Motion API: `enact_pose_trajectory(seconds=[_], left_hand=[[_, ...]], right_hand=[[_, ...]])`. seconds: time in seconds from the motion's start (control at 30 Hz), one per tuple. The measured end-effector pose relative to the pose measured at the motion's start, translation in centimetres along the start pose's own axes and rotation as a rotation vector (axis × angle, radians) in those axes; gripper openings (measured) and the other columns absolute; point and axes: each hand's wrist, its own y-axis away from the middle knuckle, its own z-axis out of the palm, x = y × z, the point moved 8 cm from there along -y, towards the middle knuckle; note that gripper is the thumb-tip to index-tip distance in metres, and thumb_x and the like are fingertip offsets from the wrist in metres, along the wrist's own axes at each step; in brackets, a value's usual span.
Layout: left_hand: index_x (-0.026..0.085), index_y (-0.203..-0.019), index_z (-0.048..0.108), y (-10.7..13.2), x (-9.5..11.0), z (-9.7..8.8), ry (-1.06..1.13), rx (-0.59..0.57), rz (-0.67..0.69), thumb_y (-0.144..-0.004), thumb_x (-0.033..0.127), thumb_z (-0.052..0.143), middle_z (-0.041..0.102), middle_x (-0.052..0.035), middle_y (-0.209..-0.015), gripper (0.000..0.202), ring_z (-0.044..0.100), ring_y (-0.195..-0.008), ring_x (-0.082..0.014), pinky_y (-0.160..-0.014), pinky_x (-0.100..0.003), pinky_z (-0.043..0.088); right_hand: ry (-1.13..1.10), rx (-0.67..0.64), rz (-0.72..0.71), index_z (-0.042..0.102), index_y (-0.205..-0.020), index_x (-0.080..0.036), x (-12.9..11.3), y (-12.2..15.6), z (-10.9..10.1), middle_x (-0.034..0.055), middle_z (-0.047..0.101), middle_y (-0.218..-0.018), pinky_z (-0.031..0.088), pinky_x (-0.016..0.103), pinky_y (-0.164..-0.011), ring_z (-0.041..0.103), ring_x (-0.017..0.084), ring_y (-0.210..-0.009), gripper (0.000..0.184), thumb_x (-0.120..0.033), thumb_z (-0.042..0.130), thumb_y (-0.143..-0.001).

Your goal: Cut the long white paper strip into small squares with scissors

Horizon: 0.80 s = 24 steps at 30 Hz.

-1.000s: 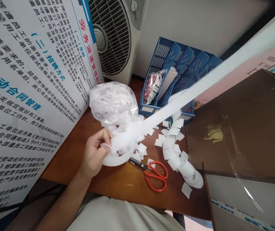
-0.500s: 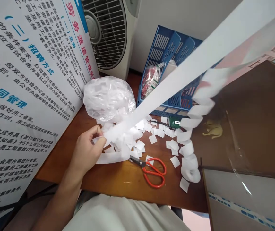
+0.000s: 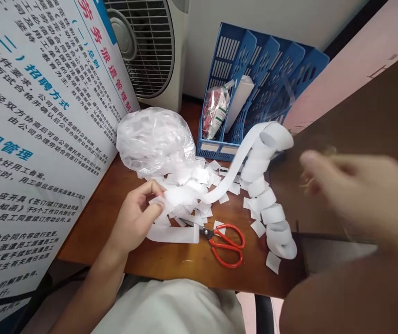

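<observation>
Paper strip (image 3: 233,169) pinched in left hand (image 3: 134,218); scissors (image 3: 225,243) beside

Left hand (image 3: 134,219) with fingertip grip on white paper strip (image 3: 232,170), red scissors (image 3: 225,245) just beside, blurred right hand (image 3: 359,195) in foreground.

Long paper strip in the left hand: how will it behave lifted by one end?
Probably floppy: the paper strip arcs and droops from the left hand. Likely light, since a fingertip pinch holds it. Its curled end suggests it recoils.
</observation>
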Motion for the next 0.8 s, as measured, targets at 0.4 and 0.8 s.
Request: enact_pose_trajectory(seconds=[0.4, 0.8], left_hand=[[0.02, -0.084, 0.057, 1.7, 1.2, 5.9, 0.043, -0.403, 0.007, -0.078, 0.011, 0.062, 0.062, -0.0029, -0.089, 0.012, 0.058, -0.082, -0.0203, -0.083, -0.034, 0.046], [0.019, -0.089, 0.067, 3.7, -1.2, 8.0, 0.167, -0.766, -0.177, -0.083, 0.025, 0.069, 0.074, -0.008, -0.09, 0.009, 0.071, -0.085, -0.0247, -0.077, -0.034, 0.055]], right_hand=[[-1.162, -0.473, 0.142, 0.076, -0.101, -0.014, -2.2, 10.5, 21.5, 0.0076, 0.068, -0.09, 0.048, 0.022, -0.067, 0.056, 0.009, -0.069, 0.042, -0.052, 0.071, -0.084], [-1.537, 0.337, 0.335, 0.068, -0.081, -0.025, 7.9, 6.1, 10.1, -0.0004, 0.052, -0.066, 0.045, 0.023, -0.054, 0.045, 0.008, -0.057, 0.015, -0.037, 0.062, -0.089]])
